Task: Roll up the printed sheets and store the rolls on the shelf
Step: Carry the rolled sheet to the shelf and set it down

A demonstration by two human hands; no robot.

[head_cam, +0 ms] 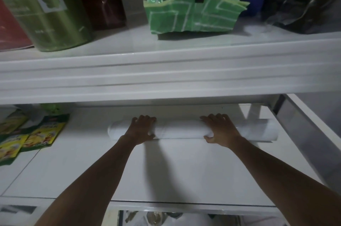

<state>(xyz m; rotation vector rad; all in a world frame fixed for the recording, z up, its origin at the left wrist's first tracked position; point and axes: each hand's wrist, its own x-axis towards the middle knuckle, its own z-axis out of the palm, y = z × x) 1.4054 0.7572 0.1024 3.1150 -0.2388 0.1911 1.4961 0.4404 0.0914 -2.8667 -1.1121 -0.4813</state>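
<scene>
Gripping the white roll [177,130] lying crosswise on the lower shelf [166,170], left hand [142,127] at 9 o'clock of its middle, right hand [219,127] at 3 o'clock, fingers curled over it, thumbs on near side.

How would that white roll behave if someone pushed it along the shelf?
The roll, a round tube lying on the smooth shelf, would probably roll away easily. Being paper, it is likely light and may dent if squeezed. The left hand and right hand both grip it, perhaps to stop it unrolling.
</scene>
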